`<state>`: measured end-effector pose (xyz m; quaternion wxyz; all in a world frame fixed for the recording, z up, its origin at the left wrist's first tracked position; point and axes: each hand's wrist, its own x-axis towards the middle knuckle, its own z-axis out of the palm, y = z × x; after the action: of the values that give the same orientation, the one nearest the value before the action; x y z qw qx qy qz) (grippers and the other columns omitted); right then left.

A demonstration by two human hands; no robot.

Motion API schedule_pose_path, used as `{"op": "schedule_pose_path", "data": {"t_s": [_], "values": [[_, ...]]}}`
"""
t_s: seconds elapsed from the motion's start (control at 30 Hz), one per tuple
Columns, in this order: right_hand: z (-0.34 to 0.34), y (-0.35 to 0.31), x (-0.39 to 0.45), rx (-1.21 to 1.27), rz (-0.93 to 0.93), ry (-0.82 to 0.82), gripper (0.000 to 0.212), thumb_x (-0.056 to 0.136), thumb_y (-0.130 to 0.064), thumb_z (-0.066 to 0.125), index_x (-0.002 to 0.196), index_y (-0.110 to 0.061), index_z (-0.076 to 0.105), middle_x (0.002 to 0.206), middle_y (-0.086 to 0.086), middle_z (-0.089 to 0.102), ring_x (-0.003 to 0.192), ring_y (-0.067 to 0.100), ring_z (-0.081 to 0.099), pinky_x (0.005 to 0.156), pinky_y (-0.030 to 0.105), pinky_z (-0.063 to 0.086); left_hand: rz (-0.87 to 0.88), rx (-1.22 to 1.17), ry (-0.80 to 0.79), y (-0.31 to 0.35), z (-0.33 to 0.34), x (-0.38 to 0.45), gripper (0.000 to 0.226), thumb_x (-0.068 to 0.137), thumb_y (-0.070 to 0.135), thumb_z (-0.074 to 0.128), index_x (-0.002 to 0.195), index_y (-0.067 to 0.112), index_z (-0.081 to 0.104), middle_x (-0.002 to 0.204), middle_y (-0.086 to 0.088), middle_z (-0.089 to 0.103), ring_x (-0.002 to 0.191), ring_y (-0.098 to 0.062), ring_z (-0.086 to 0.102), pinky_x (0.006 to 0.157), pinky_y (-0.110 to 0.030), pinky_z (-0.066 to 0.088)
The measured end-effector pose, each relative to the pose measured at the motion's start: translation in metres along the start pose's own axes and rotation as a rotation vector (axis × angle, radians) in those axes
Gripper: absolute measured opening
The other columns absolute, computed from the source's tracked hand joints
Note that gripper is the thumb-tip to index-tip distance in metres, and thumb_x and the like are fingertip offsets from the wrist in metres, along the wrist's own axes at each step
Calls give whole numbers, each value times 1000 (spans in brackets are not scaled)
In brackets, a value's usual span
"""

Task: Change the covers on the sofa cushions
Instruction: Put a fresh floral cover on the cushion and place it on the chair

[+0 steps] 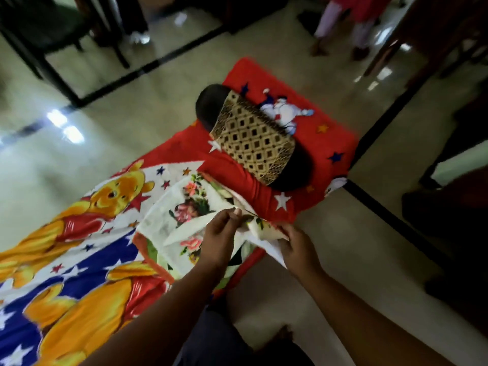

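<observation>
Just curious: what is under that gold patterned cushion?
The cushion lies on a red cartoon blanket spread on the floor. The blanket's print beneath it is hidden, as is anything else there.

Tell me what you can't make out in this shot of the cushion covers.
Head view only:
- Floral cover: its opening is hidden by the left hand and right hand gripping it.
- Gold patterned cover: how far the dark cushion sits inside is hidden.
- Standing person: cut off by the top edge, blurred.
</observation>
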<state>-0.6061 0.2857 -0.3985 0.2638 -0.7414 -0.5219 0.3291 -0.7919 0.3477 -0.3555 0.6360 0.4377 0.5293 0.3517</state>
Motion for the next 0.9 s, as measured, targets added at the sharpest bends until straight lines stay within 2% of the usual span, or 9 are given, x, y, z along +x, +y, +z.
{"op": "schedule_pose_path", "data": {"t_s": [0.07, 0.23, 0.3, 0.37, 0.43, 0.5, 0.63, 0.77, 0.9], "values": [[-46, 4, -30, 137, 16, 107, 39, 88, -25, 51, 119, -9, 70, 108, -3, 73, 104, 13, 67, 84, 14, 46, 129, 145, -1, 10, 35, -24, 25, 98, 37, 64, 108, 15, 69, 102, 6, 71, 97, -7, 64, 82, -23, 48], [-156, 28, -100, 355, 44, 265, 24, 94, -17, 59, 115, -17, 70, 101, -16, 72, 98, -7, 65, 85, 13, 48, 550, 822, -221, -3, 125, -44, 108, 71, 75, 64, 156, 20, 29, 160, 1, 32, 148, -17, 25, 114, -37, 27], [-197, 38, -127, 375, 25, 287, 24, 95, -13, 61, 110, -30, 69, 103, -15, 73, 100, -4, 66, 87, 15, 49, 662, 966, -298, 1, 169, -51, 113, 67, 81, 60, 158, 25, 24, 163, 2, 27, 150, -18, 20, 115, -41, 24], [-239, 55, -159, 366, 26, 338, 31, 96, -5, 61, 106, -34, 66, 99, -19, 71, 94, -11, 64, 82, 7, 46, 783, 1013, -371, 10, 219, -64, 93, 68, 77, 61, 145, 32, 39, 150, 1, 45, 141, -19, 35, 110, -42, 31], [-277, 75, -189, 356, 67, 411, 26, 95, -8, 64, 111, -28, 67, 102, -19, 69, 90, -17, 61, 78, 3, 43, 848, 957, -452, 17, 268, -74, 47, 71, 63, 62, 111, 40, 53, 111, 8, 64, 113, -24, 58, 95, -39, 44], [-310, 98, -218, 331, 120, 480, 21, 94, -13, 68, 108, -28, 68, 98, -20, 68, 86, -17, 60, 74, 4, 43, 771, 849, -592, 23, 311, -83, 19, 75, 51, 57, 90, 39, 55, 83, 17, 60, 87, -21, 65, 80, -37, 51], [-363, 146, -283, 228, 236, 689, 18, 92, -15, 70, 95, -33, 66, 91, -19, 68, 85, -6, 61, 74, 13, 43, 738, 730, -803, 23, 394, -116, 15, 85, 47, 53, 88, 33, 49, 76, 20, 57, 67, -1, 51, 68, -37, 46], [-398, 189, -345, 74, 399, 939, 12, 92, -27, 71, 103, -22, 69, 94, -7, 66, 86, 11, 60, 69, 14, 41, 654, 582, -968, 28, 472, -171, 14, 100, 19, 57, 91, 15, 49, 68, 14, 49, 62, 3, 45, 63, -25, 41], [-418, 216, -380, 12, 553, 1140, 30, 94, -43, 67, 106, -16, 71, 94, 1, 69, 89, 21, 61, 73, 32, 42, 540, 477, -972, 19, 543, -203, 17, 96, 34, 58, 91, 21, 49, 76, 6, 58, 62, -4, 46, 60, -29, 39]]}}
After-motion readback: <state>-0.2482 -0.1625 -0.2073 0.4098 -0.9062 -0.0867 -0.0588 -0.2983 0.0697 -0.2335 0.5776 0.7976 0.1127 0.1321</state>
